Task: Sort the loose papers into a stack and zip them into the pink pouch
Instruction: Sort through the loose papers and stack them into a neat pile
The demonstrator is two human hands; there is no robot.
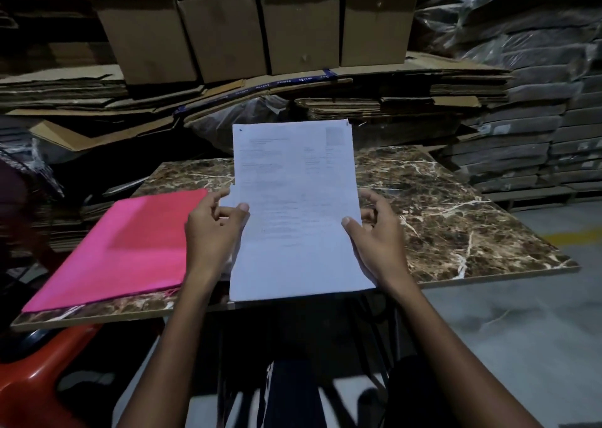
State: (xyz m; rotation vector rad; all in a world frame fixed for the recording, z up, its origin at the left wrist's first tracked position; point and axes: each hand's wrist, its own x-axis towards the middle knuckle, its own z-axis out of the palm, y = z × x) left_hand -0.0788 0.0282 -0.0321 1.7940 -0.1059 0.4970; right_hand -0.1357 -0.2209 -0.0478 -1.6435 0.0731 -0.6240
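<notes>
Papers [293, 206], long axis near-to-far, are pinched by both hands; pink pouch [130, 248] lies flat left, nearest the left hand [213, 228], right hand [374, 228] farther.

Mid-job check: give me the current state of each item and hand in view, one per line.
papers: gathered in a stack, held upright over the table, printed side toward the camera.
pink pouch: flat on the table, left of the papers; zip not visible.
left hand: grips the stack's left edge.
right hand: grips the right edge.
table: marble-patterned, carrying the pouch.
</notes>
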